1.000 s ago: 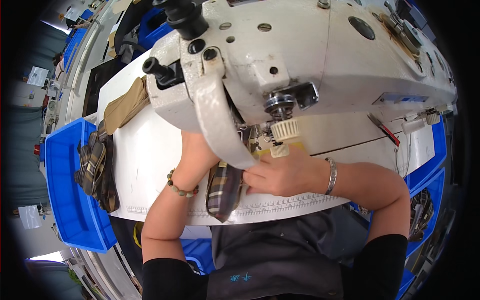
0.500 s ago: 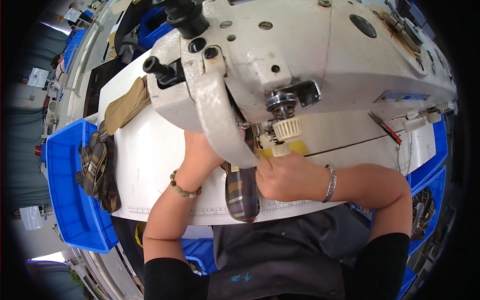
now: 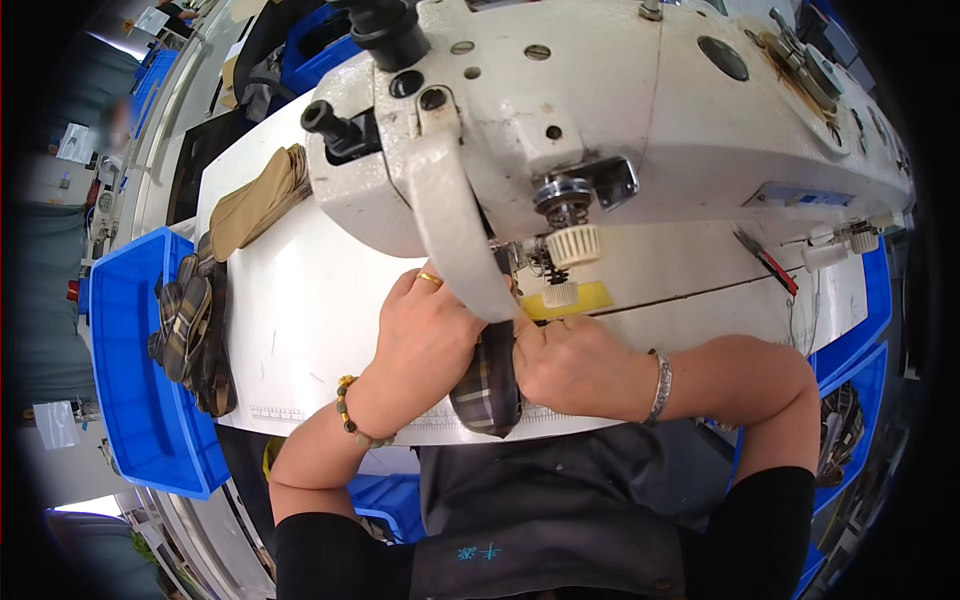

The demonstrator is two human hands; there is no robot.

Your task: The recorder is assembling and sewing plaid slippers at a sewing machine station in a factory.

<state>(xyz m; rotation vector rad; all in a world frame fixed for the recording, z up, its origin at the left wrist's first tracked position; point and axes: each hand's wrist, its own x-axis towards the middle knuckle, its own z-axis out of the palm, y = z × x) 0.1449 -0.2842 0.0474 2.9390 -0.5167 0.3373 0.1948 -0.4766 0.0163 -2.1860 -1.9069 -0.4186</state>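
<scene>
A white sewing machine (image 3: 660, 120) spans the upper middle, over a narrow plaid fabric piece (image 3: 480, 385). My left hand (image 3: 425, 340), wearing a gold ring and a bead bracelet, grips the piece from the left with curled fingers, its tips partly hidden under the machine. My right hand (image 3: 565, 365), with a silver bangle, has bent fingers pinching the piece's right edge beside the needle area. The needle itself is hidden. A yellow guide plate (image 3: 587, 297) lies just beyond my right hand.
Tan fabric pieces (image 3: 247, 210) and a plaid pile (image 3: 190, 335) lie at the left, beside a blue bin (image 3: 125, 340). Red-handled snips (image 3: 770, 262) rest at the right, near more blue bins (image 3: 870, 400), one holding plaid fabric. The white table edge (image 3: 300, 425) curves before me.
My left hand has moved down toward me, showing more fingers. My right hand has shifted a little right and down. The plaid piece's near end has swung right.
</scene>
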